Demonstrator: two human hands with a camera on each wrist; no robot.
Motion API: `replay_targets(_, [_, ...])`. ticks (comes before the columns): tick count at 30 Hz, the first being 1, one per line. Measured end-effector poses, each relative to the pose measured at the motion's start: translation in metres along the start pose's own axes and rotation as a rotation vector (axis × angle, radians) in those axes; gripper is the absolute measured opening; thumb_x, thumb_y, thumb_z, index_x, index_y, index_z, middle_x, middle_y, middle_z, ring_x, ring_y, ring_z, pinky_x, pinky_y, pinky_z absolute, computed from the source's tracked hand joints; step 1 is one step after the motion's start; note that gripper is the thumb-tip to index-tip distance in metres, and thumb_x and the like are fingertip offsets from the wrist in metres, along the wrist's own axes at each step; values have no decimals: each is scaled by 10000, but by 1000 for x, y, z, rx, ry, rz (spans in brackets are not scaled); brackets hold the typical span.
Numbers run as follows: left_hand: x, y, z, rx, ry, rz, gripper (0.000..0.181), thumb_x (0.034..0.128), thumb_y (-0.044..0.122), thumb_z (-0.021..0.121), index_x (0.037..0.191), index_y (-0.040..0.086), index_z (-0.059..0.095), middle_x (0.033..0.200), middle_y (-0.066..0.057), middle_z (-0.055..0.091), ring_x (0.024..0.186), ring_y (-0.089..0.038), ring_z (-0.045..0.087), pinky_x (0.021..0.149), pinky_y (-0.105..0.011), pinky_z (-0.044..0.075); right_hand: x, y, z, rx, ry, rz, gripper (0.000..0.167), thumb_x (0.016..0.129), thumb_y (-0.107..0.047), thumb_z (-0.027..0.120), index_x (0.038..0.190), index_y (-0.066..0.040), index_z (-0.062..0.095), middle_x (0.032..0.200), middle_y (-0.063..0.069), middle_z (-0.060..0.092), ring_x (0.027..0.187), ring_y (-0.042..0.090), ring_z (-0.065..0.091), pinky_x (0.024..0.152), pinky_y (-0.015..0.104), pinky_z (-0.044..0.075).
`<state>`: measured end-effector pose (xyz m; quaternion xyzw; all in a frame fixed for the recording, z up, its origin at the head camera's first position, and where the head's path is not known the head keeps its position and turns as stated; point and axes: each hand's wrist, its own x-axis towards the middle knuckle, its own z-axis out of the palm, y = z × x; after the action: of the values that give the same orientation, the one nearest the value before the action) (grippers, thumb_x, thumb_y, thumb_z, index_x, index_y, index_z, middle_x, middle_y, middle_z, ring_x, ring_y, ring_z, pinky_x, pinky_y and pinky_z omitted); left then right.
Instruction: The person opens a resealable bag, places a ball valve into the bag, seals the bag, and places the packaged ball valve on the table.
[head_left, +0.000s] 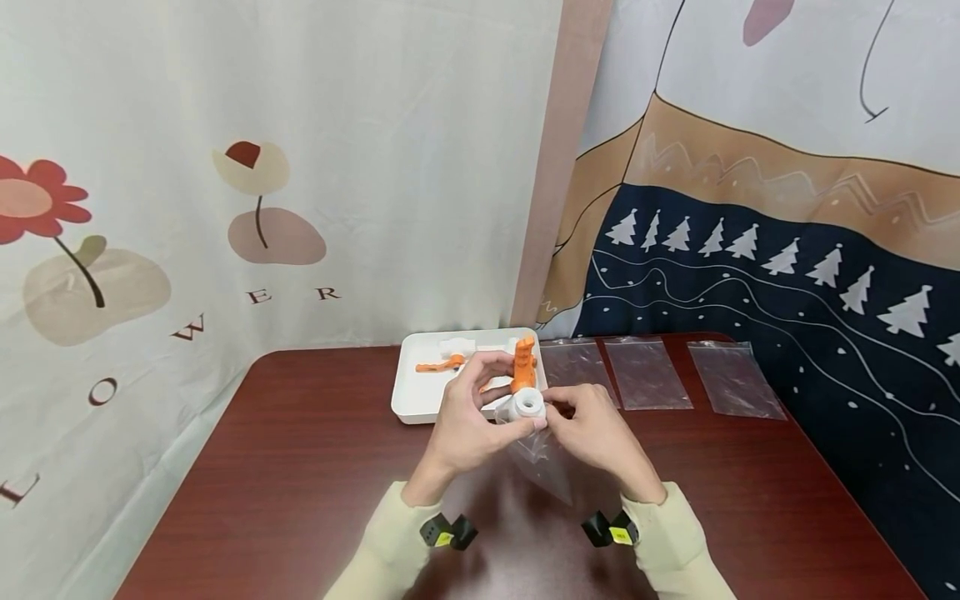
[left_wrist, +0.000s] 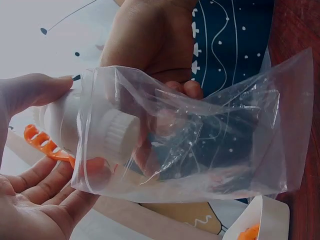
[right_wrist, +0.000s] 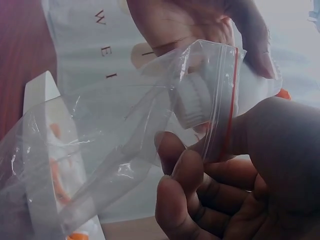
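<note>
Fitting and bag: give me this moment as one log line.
left hand: grips white-and-orange fitting | right hand: holds clear bag near its mouth | ribbed white end: inside bag | tray: holds orange parts

Brown table; flower-print curtain behind; tree-print cloth at right.

Right wrist view crops the clear bag.

Glossy plastic bag, smooth wood-look table
</note>
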<state>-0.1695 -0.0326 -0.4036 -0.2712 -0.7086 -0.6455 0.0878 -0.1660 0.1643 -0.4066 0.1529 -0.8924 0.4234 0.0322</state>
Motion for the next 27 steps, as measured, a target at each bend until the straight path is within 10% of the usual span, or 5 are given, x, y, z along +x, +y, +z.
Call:
replay_targets(20, [-2, 3, -5, 232, -180, 205, 699, 738, 164, 911, 1353, 149, 579, 1226, -78, 709, 1112, -160, 709, 987, -317, 578, 0, -1, 0, 26, 29, 58, 205, 954, -128, 636, 1052, -109, 815, 544, -40, 524, 474, 104, 447, 432, 230, 340])
replay_targets(27, [-2, 3, -10, 272, -237, 185, 685, 740, 187, 920, 1333, 160, 577, 1281, -17, 703, 1095, -133, 733, 1144, -361, 466, -1, -1, -1, 32, 47, 50, 181, 960, -143, 640, 969, -147, 820, 521, -52, 475, 458, 105, 428, 423, 234, 329])
